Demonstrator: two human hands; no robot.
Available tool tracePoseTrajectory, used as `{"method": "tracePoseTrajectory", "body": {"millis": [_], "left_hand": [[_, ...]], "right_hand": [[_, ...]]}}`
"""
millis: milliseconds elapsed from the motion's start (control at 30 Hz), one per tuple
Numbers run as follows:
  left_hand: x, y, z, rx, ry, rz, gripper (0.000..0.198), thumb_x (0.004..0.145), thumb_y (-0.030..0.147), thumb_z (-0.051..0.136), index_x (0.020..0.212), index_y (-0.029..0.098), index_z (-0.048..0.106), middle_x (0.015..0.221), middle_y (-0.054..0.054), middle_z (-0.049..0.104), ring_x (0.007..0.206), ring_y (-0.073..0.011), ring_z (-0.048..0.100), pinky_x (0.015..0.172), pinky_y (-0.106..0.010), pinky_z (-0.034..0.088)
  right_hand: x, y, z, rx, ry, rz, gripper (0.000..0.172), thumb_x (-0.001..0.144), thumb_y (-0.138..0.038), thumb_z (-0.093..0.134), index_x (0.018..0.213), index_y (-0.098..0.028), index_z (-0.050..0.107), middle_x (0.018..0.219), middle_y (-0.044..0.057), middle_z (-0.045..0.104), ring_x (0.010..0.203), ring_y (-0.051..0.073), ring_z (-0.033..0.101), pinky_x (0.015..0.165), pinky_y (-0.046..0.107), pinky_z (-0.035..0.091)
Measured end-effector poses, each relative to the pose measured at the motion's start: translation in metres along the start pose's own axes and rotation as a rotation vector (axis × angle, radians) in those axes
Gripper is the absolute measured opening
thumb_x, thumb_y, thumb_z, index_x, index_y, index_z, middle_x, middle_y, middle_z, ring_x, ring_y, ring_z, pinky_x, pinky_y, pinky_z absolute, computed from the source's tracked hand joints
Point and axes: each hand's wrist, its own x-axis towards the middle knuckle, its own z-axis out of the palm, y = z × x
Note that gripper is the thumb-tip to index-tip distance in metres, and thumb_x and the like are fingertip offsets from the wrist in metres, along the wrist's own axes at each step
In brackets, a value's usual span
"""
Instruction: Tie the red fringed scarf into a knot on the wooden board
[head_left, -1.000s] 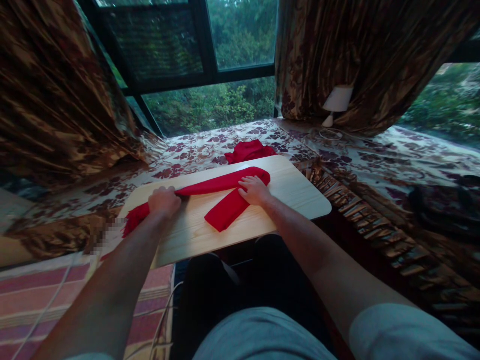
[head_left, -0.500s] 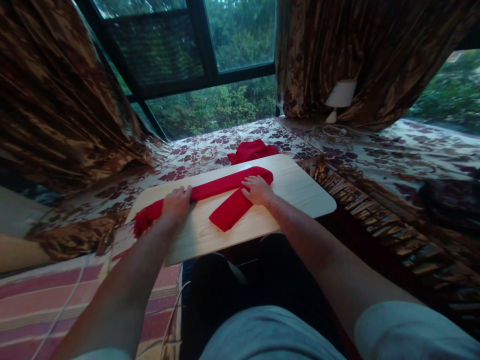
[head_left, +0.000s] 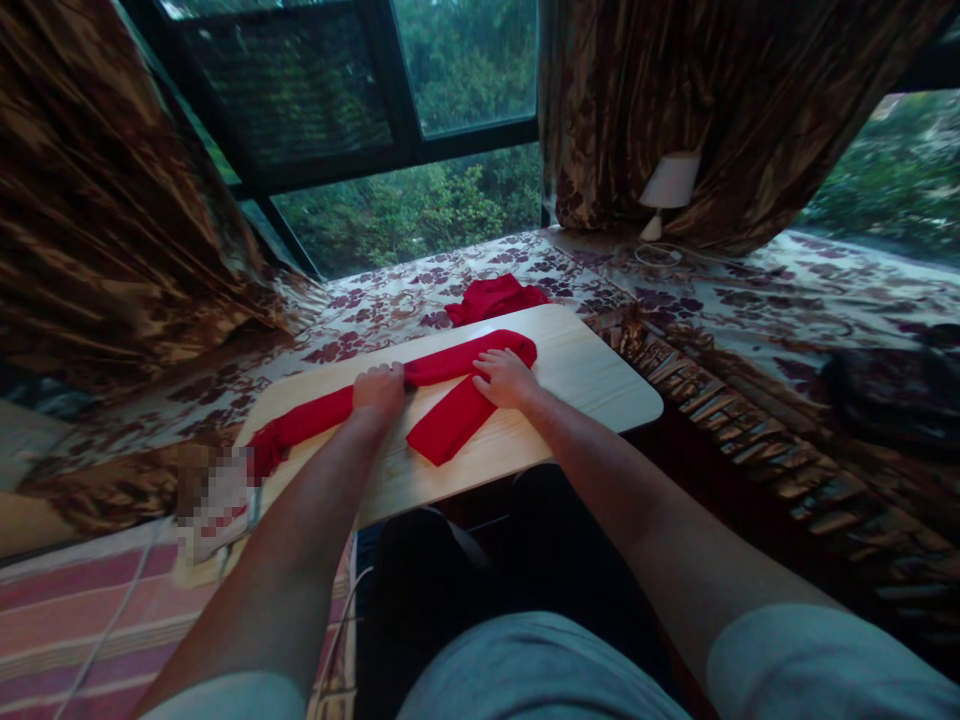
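A red scarf (head_left: 442, 362) lies as a long flat band across a pale wooden board (head_left: 600, 385). It bends back at its right end, so that a shorter flap (head_left: 446, 425) slants down toward me. Its left end runs to the board's left edge. My left hand (head_left: 380, 390) has its fingers curled around the band near the middle. Over the bend at the right, my right hand (head_left: 505, 378) rests with fingers stretched out and a little apart, pressing the cloth down.
Behind the board, a crumpled red cloth (head_left: 496, 297) lies on a flowered cover (head_left: 360, 325). A white lamp (head_left: 670, 182) stands at the back right before brown curtains (head_left: 615, 110). At lower left is a striped cover (head_left: 90, 620) with a cable. A dark bag-like item (head_left: 892, 400) is at right.
My left hand has slid right along the scarf, its fingers now curled around the band. The right hand stays on the bend. The whole view has shifted slightly.
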Motion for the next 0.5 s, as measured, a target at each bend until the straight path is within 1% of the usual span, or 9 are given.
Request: {"method": "tracePoseTrajectory", "body": {"millis": [67, 167, 200, 300, 400, 500], "left_hand": [[0.003, 0.003, -0.002, -0.021, -0.004, -0.01, 0.039, 0.097, 0.023, 0.033, 0.123, 0.013, 0.061, 0.116, -0.022, 0.067, 0.109, -0.035, 0.063, 0.089, -0.044, 0.046], [0.005, 0.009, -0.004, -0.097, 0.004, -0.117, 0.041, 0.098, 0.025, 0.033, 0.128, 0.014, 0.058, 0.115, -0.021, 0.068, 0.102, -0.0347, 0.066, 0.084, -0.043, 0.048], [0.005, 0.011, -0.005, -0.108, 0.01, -0.132, 0.042, 0.098, 0.026, 0.033, 0.13, 0.014, 0.056, 0.116, -0.021, 0.068, 0.102, -0.0351, 0.066, 0.083, -0.043, 0.048], [0.005, 0.013, -0.004, -0.072, 0.0, -0.092, 0.044, 0.097, 0.026, 0.035, 0.135, 0.014, 0.053, 0.118, -0.023, 0.067, 0.104, -0.037, 0.065, 0.083, -0.044, 0.048], [0.005, 0.012, -0.003, -0.018, -0.006, -0.045, 0.046, 0.096, 0.023, 0.032, 0.136, 0.013, 0.054, 0.117, -0.024, 0.066, 0.106, -0.038, 0.064, 0.083, -0.045, 0.048], [0.009, 0.014, -0.003, -0.005, 0.012, -0.016, 0.045, 0.095, 0.028, 0.036, 0.132, 0.012, 0.057, 0.118, -0.025, 0.066, 0.11, -0.038, 0.062, 0.087, -0.046, 0.047]], "right_hand": [[0.0, -0.001, -0.001, 0.002, 0.001, 0.002, 0.046, 0.098, -0.042, 0.051, 0.137, -0.021, 0.065, 0.149, 0.008, 0.057, 0.143, 0.027, 0.044, 0.122, 0.051, 0.025], [0.0, -0.001, -0.002, 0.003, -0.005, 0.001, 0.047, 0.098, -0.042, 0.05, 0.137, -0.02, 0.065, 0.149, 0.008, 0.057, 0.143, 0.028, 0.044, 0.122, 0.051, 0.025], [-0.001, -0.001, -0.002, 0.0, -0.007, -0.003, 0.047, 0.098, -0.042, 0.05, 0.137, -0.02, 0.065, 0.149, 0.008, 0.057, 0.143, 0.028, 0.044, 0.122, 0.051, 0.025], [0.0, -0.001, -0.002, -0.008, -0.005, -0.016, 0.047, 0.098, -0.042, 0.049, 0.136, -0.02, 0.065, 0.149, 0.009, 0.057, 0.143, 0.028, 0.044, 0.122, 0.052, 0.024], [0.0, 0.0, -0.002, -0.005, -0.001, -0.015, 0.047, 0.098, -0.042, 0.049, 0.137, -0.02, 0.065, 0.149, 0.009, 0.057, 0.142, 0.028, 0.044, 0.122, 0.052, 0.025], [-0.001, -0.001, -0.002, -0.004, -0.002, -0.02, 0.048, 0.098, -0.042, 0.049, 0.136, -0.019, 0.065, 0.148, 0.009, 0.057, 0.142, 0.029, 0.044, 0.121, 0.052, 0.026]]}}
